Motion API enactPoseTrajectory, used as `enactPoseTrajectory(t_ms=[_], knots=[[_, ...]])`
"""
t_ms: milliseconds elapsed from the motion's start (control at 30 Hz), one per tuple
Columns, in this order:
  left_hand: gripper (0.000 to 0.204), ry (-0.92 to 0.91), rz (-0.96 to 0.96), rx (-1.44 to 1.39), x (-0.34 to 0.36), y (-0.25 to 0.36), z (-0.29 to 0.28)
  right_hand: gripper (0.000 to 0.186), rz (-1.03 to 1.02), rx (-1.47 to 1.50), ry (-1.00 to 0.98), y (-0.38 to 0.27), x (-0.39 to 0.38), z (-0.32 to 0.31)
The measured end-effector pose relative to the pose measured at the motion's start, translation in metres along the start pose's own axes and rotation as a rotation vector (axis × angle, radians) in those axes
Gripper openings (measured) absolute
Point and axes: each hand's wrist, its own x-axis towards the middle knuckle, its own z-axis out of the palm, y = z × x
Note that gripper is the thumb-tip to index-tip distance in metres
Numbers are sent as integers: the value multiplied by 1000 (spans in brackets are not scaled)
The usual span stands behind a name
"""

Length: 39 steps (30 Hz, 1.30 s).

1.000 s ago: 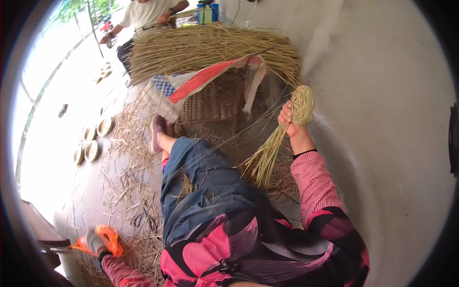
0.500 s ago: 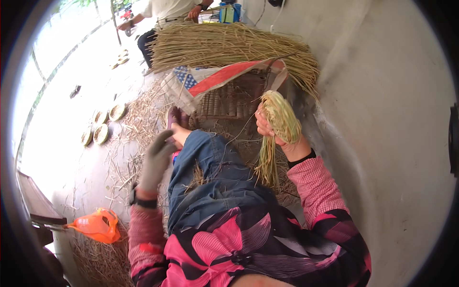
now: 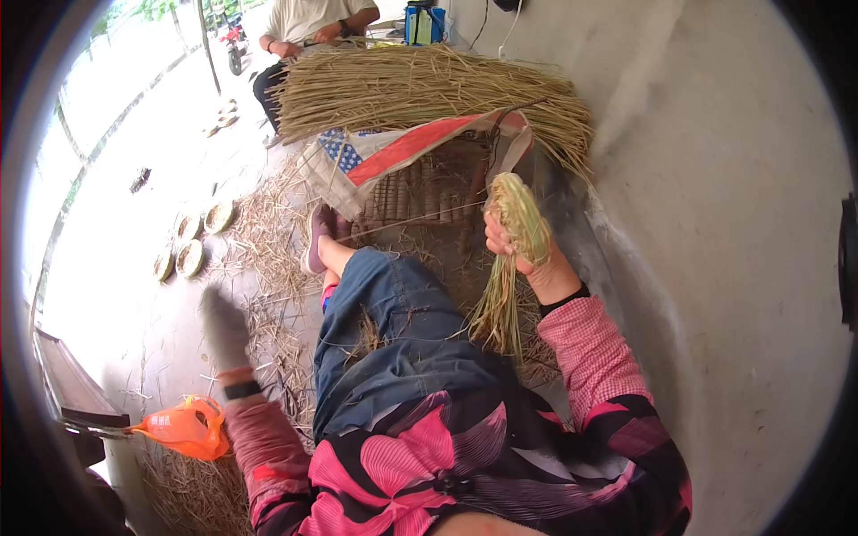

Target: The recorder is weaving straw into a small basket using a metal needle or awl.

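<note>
My right hand (image 3: 506,239) is closed round a coiled straw piece (image 3: 521,214), pale yellow-green and rounded at the top. A tail of loose straw stalks (image 3: 497,313) hangs from it over my right thigh. My left hand (image 3: 223,329), in a grey glove, is out to the left above the straw-littered floor. Motion smears its fingers, so their grip does not show. From the coiled piece a thin strand (image 3: 420,220) stretches leftward past my shin; where its far end lies I cannot make out.
A big bundle of straw (image 3: 429,89) lies ahead, with a striped, starred sack (image 3: 393,161) draped over a slatted bamboo seat (image 3: 420,198) before it. Small round woven baskets (image 3: 189,257) sit at left. An orange plastic bag (image 3: 189,429) is near my left arm. Someone sits behind the bundle.
My left hand has swung outward to the left, away from my knee, and the thin strand is now drawn straighter. My right hand keeps its hold, nearly still. The other person's hands have come together.
</note>
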Motion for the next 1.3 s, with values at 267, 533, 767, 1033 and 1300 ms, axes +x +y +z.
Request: enactPoseTrajectory(t_ms=[267,533,767,1033,1300], knots=[[29,322,163,2234,-56,62,-183,35,-14,-477,24,30,18,51],[40,-645,-89,746,-123,-47,195,40,32,-1135,-159,89,20,101],[20,-257,-314,-153,-127,-60,191,39,-175,-1629,-127,105,0,67],[28,-869,-291,833,-133,-42,158,40,-163,-1576,-163,126,-16,68],[27,-332,-623,-43,-107,-88,211,42,-314,-1611,-313,136,-18,85]])
